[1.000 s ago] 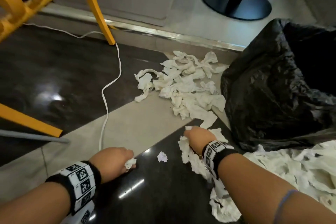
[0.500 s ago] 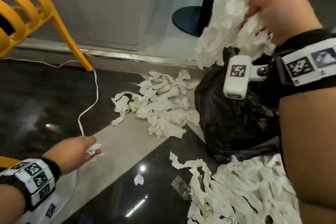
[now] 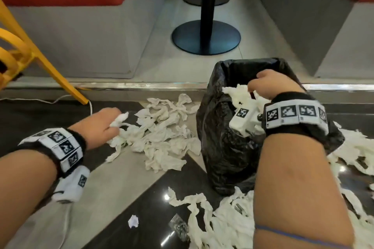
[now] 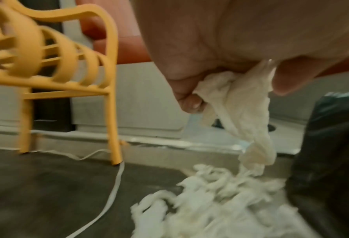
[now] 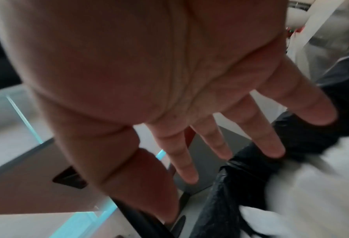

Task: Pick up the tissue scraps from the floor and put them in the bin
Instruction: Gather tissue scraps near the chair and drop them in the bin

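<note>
A bin lined with a black bag stands on the floor at centre right. My right hand hovers over its mouth with fingers spread and holding nothing; white tissue lies in the bag below it. My left hand pinches a tissue scrap, which in the left wrist view hangs from the curled fingers down to a pile of scraps left of the bin. A second, larger heap of tissue strips lies near me at the lower right.
A yellow chair stands at the left, with a white cable running along the floor past its leg. A black pedestal table base sits on the raised grey step behind the bin. A small paper ball and a crumpled wrapper lie close by.
My right hand carried a bundle of tissue up from the floor, brought it over the bin and let it go into the bag. My left hand moved right to the pile by the bin.
</note>
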The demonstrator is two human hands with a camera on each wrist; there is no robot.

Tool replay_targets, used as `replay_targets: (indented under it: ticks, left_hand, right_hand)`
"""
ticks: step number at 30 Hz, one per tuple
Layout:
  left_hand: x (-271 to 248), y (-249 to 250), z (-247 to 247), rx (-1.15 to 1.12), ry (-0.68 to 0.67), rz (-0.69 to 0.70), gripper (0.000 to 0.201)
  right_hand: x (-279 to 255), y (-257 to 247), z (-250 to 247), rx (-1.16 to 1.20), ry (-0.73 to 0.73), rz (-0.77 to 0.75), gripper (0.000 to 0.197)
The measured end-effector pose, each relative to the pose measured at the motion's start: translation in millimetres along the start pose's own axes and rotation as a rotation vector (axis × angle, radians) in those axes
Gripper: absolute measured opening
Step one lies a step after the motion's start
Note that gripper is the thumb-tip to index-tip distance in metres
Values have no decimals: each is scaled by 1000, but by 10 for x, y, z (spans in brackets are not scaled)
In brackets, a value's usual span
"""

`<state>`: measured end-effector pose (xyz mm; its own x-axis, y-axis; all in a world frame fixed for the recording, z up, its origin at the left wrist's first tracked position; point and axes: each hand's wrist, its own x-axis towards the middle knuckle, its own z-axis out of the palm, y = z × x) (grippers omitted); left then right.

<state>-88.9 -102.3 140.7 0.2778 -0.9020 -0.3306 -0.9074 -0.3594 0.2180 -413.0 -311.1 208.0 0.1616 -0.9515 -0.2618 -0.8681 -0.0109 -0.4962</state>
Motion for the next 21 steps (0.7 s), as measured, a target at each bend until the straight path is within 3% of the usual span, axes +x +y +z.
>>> replay_targets:
  ticks: [2, 5, 8, 11, 14, 16, 18, 21]
  left_hand:
    - [175, 488, -227, -20, 35, 56, 37]
    - [535, 1291, -443, -27, 92, 175, 36]
    - [856, 2001, -424, -69, 51, 298, 45]
    - [1035, 2368, -289, -85, 25, 398, 71]
    - [1073, 2255, -176, -204, -45, 449, 98]
    - [1094, 1977, -163, -265, -101, 442, 106]
    - [1147, 1579, -135, -229, -79, 408, 97]
    - [1266, 780, 58, 10, -5, 313, 67]
  right_hand:
    - [-8, 66, 1, 192, 98, 27, 58]
    - [-92, 139, -58, 458, 356, -57, 44]
    - [-139, 99, -141, 555, 527, -128, 33]
    - [-154, 7, -219, 561, 621, -224, 31]
    - [-139, -83, -203, 496, 619, -257, 29]
    - [-131, -135, -192, 464, 624, -265, 25]
    - [-137, -228, -170, 451, 621, -305, 22]
    - [-125, -478, 90, 442, 534, -397, 18]
